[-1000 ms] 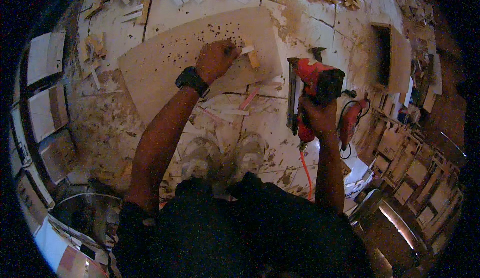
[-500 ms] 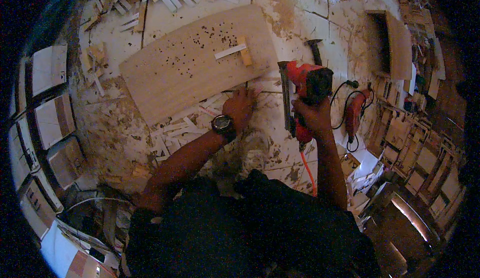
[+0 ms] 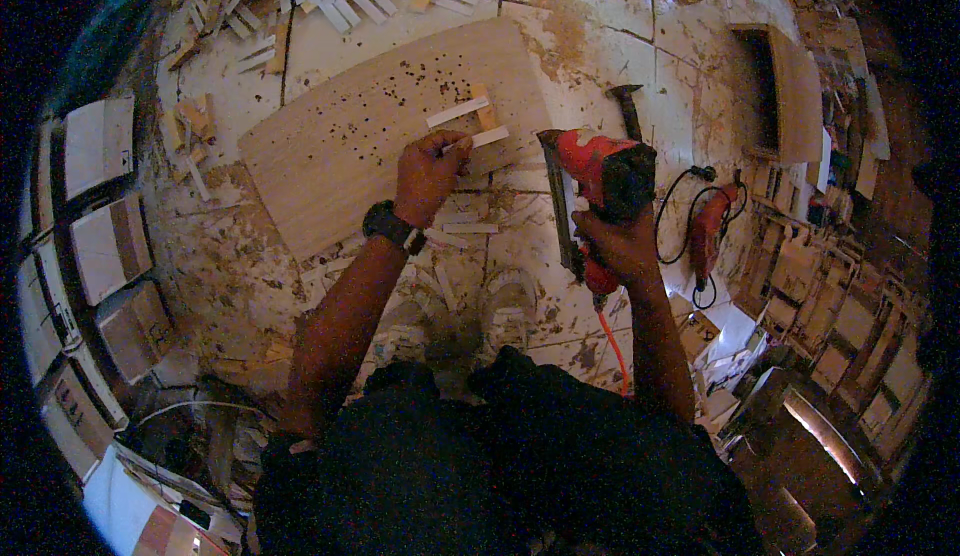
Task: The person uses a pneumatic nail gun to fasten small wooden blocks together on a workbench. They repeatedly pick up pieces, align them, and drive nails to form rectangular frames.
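The left hand [image 3: 428,174] pinches a thin pale wooden strip [image 3: 478,140] at the near right edge of a broad plywood board [image 3: 360,146], its smooth grain peppered with small dark holes. The board lies flat on a gritty, stained tile floor [image 3: 590,36] littered with offcuts. The right hand [image 3: 625,246] grips a boxy red nail gun [image 3: 598,181] with an orange hose, just right of the board.
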Action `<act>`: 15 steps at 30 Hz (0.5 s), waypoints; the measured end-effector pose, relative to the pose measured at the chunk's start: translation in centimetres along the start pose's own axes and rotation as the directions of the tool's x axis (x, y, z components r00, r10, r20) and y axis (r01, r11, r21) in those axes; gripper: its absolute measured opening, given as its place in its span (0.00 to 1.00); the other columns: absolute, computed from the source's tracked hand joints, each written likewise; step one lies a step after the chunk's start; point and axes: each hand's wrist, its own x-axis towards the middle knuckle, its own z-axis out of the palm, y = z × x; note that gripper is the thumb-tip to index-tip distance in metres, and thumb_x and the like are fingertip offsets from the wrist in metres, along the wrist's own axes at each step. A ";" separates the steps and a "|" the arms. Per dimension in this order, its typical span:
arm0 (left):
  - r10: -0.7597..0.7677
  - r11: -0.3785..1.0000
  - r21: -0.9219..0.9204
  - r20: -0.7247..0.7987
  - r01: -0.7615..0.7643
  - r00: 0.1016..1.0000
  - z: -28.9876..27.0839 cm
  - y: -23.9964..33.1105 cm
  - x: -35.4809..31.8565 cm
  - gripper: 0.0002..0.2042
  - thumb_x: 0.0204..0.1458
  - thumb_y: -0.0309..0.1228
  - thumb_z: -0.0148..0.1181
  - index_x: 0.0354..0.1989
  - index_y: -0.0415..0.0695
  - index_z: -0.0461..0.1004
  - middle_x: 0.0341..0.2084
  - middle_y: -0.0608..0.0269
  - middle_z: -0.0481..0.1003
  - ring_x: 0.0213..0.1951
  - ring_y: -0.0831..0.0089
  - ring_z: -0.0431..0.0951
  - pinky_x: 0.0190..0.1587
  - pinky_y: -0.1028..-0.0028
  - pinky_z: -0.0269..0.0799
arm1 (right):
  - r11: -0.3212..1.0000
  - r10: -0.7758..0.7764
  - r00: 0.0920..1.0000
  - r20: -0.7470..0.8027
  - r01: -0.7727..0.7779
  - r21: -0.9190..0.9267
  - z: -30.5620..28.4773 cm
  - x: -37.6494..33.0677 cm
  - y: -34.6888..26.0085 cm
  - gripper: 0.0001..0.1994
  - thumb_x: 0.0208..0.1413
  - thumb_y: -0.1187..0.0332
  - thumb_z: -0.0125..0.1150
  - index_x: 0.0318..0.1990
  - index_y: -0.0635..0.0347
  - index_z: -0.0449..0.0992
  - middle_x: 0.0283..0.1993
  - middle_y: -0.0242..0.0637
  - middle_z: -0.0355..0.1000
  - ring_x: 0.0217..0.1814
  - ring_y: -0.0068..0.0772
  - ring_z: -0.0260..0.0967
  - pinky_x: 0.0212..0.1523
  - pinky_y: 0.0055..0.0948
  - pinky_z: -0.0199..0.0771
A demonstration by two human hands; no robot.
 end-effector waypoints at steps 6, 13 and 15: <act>-0.205 0.959 -0.196 0.013 0.203 0.979 -0.8 0.2 1.0 0.09 0.49 0.32 0.60 0.29 0.38 0.78 0.17 0.66 0.74 0.20 0.81 0.70 0.22 0.77 0.64 | 0.968 -0.251 0.968 0.020 0.251 0.031 1.6 0.5 -1.9 0.16 0.41 0.74 0.66 0.40 0.61 0.70 0.32 0.31 0.70 0.29 0.23 0.68 0.29 0.26 0.72; -0.116 0.973 0.200 0.006 0.112 0.993 -1.4 1.0 1.9 0.11 0.48 0.37 0.61 0.23 0.41 0.78 0.13 0.66 0.74 0.15 0.81 0.69 0.20 0.76 0.63 | 0.936 -0.218 0.960 0.173 0.256 -0.241 2.9 2.5 -1.3 0.18 0.42 0.76 0.62 0.43 0.61 0.68 0.34 0.32 0.69 0.31 0.25 0.68 0.31 0.28 0.72; -0.105 0.980 0.168 -0.013 0.105 0.994 -1.3 1.2 2.0 0.12 0.48 0.38 0.62 0.23 0.41 0.78 0.13 0.65 0.75 0.14 0.80 0.69 0.18 0.75 0.63 | 0.928 -0.230 0.957 0.178 0.271 -0.256 3.2 2.8 -0.9 0.18 0.42 0.76 0.62 0.44 0.61 0.67 0.34 0.32 0.69 0.31 0.26 0.68 0.31 0.28 0.72</act>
